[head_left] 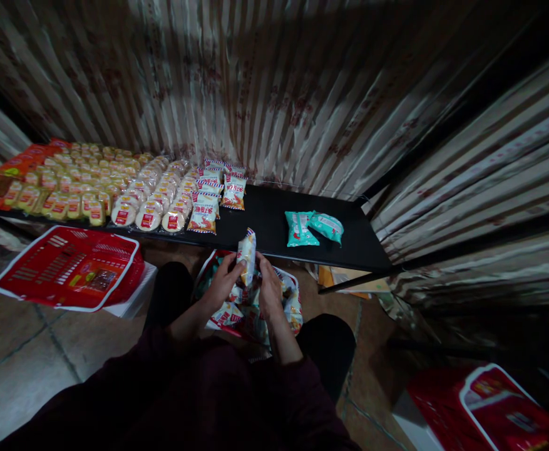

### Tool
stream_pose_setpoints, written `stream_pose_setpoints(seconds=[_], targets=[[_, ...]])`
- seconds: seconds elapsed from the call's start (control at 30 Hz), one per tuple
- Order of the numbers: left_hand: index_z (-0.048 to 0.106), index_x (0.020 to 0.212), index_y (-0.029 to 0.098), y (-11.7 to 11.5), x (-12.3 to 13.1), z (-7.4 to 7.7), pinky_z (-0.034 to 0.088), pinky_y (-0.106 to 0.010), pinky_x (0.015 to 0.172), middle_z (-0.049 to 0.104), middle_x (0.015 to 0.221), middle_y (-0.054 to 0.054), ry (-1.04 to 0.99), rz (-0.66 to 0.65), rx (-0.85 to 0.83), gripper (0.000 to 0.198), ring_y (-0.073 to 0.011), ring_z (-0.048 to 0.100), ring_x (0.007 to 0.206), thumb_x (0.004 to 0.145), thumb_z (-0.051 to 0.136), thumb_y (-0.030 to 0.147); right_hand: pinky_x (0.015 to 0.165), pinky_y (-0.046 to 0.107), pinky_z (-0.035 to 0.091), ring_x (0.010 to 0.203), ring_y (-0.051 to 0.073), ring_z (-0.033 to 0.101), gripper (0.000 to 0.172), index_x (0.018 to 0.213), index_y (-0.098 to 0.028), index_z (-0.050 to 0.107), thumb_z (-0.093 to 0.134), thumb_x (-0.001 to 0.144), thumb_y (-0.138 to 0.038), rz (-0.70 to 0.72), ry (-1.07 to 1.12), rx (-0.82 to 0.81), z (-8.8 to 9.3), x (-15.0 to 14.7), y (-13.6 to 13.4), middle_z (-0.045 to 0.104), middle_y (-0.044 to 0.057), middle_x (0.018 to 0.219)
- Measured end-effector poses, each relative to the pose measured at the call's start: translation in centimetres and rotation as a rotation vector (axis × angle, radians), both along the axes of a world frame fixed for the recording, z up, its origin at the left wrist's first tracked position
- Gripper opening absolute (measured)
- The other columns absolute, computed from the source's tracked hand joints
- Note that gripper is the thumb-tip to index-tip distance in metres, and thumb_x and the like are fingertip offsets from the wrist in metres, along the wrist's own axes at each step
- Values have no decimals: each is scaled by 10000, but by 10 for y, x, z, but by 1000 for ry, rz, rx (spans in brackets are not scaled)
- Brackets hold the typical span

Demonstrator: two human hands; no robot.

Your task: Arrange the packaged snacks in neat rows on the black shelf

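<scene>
A white snack packet (247, 250) with a striped edge stands tilted up between my hands. My left hand (221, 285) is closed on its lower left side, with the thumb across the front. My right hand (269, 287) is at the packet's right side, fingers curled against it and partly hidden. Below both hands, between my knees, a red basket (297, 283) with a white rim holds several similar white packets (230, 313) and some green ones. Just ahead, white packets (203, 213) lie in rows on the black shelf (260, 219).
Two green packets (301, 228) lie on the shelf's right part. Round wrapped cakes (148, 216), small yellow wrapped cakes (74, 203) and orange bags (2, 178) cover its left. Red baskets stand at left (128, 275) and lower right (443, 394). A pleated curtain (278, 94) hangs behind.
</scene>
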State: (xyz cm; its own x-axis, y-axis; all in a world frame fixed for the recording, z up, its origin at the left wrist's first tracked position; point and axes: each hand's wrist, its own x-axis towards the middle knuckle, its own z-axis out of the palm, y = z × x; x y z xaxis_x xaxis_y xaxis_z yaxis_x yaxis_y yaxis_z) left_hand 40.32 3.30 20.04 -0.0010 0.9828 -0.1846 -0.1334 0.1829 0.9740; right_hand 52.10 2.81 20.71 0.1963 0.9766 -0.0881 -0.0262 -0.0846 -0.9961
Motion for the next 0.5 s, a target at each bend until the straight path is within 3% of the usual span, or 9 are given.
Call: stream_pose_setpoints(seconds=[0.2,0.33,0.5], targets=[[544,1183,158,-1,-3,8,484,-325,833,676,1074,-93,-371,-44,-152,541,-228,643,940,714,691,386,1047,369,329,1169,196,509,381,1099,-230,661,450,879,-458,22,-197,131,-9,-7,-1,620,56,1205],[598,1107,153,1,-8,4,497,-327,813,708,974,-72,-525,20,-304,489,-233,663,892,645,721,256,1035,383,345,1150,195,518,319,1042,-228,682,454,887,-388,34,-349,244,-12,-9,-2,624,69,1177],[624,1041,137,3,-14,-1,512,-324,808,712,920,-67,-683,50,-437,386,-234,672,878,655,641,155,1018,440,367,1150,213,516,291,1070,-225,654,471,872,-332,-38,-478,347,-17,-8,-3,605,79,1201]])
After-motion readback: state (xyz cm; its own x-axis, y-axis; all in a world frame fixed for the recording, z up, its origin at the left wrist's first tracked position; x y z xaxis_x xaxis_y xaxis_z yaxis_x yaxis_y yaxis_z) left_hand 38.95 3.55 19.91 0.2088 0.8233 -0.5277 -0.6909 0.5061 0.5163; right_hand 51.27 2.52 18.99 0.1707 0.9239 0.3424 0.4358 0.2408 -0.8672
